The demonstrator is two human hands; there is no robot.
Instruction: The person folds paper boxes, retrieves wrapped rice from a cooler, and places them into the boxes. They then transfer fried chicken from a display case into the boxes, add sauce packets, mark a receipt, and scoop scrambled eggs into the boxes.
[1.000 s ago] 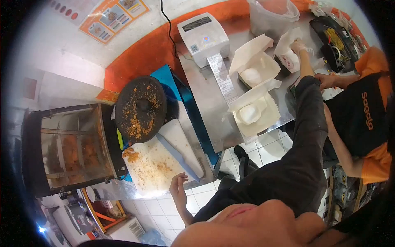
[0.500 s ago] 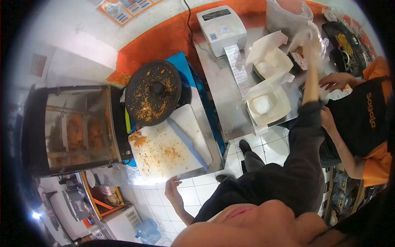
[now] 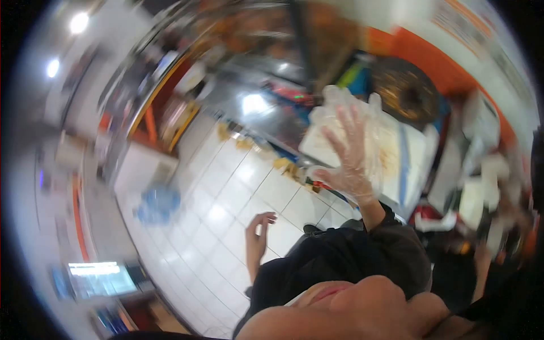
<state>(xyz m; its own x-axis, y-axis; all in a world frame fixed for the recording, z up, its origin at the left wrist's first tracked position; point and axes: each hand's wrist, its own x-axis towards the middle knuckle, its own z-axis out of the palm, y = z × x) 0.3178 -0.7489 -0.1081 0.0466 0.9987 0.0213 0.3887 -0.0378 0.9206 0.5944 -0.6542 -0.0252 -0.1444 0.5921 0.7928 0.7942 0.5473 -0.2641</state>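
Note:
My right hand [image 3: 350,156], in a loose clear plastic glove [image 3: 371,164], is spread wide with nothing in it. It is above the white cutting board [image 3: 323,141], which has orange-brown crumbs on it. A blue knife [image 3: 404,164] lies along the board's right part. Beyond the board sits a round dark stone mortar [image 3: 405,90] with crumbs on its top. Away from the counter, over the floor, hangs my bare left hand [image 3: 260,229]. Its fingers are loosely bent, thumb apart, holding nothing.
A steel counter [image 3: 249,102] extends left of the board, blurred by motion. White tiled floor [image 3: 215,238] lies below, with a blue water bottle [image 3: 158,205] on it. White boxes [image 3: 473,198] stand at the right, near a co-worker's arm [image 3: 483,269]. A lit screen [image 3: 102,279] is at lower left.
The view has swung left, so the board and mortar now appear further right. My right hand has come back from the boxes to over the board. My left hand still hangs over the floor.

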